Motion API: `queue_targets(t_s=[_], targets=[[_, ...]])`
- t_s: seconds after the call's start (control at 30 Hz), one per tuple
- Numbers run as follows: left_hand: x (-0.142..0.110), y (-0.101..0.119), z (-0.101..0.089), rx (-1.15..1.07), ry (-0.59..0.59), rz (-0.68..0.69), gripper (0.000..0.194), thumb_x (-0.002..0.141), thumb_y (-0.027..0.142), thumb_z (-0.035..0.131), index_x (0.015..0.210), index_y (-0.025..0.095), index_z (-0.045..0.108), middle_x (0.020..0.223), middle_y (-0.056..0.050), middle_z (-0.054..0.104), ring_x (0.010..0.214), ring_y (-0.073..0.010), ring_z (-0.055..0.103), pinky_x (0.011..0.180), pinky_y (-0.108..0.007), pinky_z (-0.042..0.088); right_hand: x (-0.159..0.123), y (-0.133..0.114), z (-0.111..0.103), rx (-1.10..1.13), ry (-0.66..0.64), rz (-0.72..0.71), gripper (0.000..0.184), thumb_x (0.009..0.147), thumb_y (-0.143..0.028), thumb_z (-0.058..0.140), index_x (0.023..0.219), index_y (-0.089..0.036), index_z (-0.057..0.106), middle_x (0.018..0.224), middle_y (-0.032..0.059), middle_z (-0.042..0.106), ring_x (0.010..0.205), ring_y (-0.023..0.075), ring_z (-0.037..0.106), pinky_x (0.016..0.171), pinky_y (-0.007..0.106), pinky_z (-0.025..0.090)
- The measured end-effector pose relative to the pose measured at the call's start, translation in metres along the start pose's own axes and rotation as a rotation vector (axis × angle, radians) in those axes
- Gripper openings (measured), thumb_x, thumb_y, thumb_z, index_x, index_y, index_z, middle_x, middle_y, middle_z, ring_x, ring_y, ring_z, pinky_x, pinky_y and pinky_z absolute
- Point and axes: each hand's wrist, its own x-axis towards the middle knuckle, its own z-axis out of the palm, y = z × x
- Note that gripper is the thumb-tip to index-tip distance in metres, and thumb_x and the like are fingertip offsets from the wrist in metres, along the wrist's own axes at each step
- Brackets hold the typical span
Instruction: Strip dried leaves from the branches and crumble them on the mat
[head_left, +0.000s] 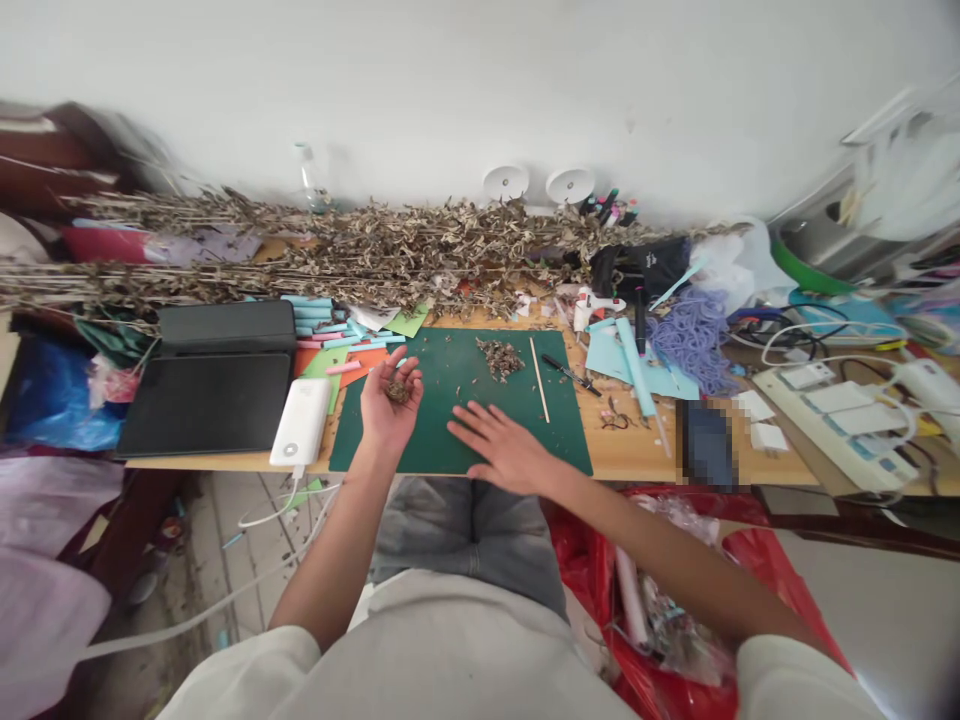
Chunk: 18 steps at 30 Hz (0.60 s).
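My left hand point(391, 400) is turned palm up above the left part of a green cutting mat point(435, 440). Its fingers curl loosely round a small clump of dried leaves point(397, 391). My right hand point(504, 448) is open, palm down and fingers spread, low over the mat near its front edge; whether it touches the mat I cannot tell. Beyond it on the mat lies a heap of crumbled dried leaves point(500, 360). A thin wooden stick point(540, 380) and a black pen point(570, 374) lie to the right of the heap.
Long dried plant stems point(420, 240) stretch along the back of the table. A black tablet case point(210, 400) and white power bank point(300, 422) stand left. To the right are a glue gun point(595, 306), purple yarn point(694, 338) and a power strip point(836, 430). A red bag point(585, 560) hangs below.
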Motion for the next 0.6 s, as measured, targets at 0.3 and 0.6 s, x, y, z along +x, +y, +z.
queue_targets(t_s=[0.3, 0.6], targets=[[0.001, -0.002, -0.005, -0.020, -0.014, -0.028, 0.029, 0.092, 0.024, 0.044, 0.110, 0.016, 0.065, 0.081, -0.004, 0.068, 0.062, -0.0078, 0.061, 0.053, -0.014, 0.049, 0.030, -0.011, -0.011, 0.014, 0.083, -0.027, 0.083, 0.091, -0.065, 0.037, 0.151, -0.011, 0.021, 0.159, 0.0123, 0.016, 0.148, 0.0269, 0.008, 0.120, 0.049, 0.019], [-0.001, -0.001, -0.004, -0.199, 0.029, -0.161, 0.028, 0.094, 0.021, 0.039, 0.106, 0.012, 0.063, 0.075, -0.004, 0.060, 0.058, -0.0060, 0.053, 0.048, -0.011, 0.045, 0.039, 0.032, -0.006, -0.018, 0.130, 0.196, 0.071, 0.096, -0.054, 0.036, 0.152, -0.012, 0.020, 0.158, 0.0118, 0.021, 0.148, 0.0270, 0.012, 0.119, 0.049, 0.019]])
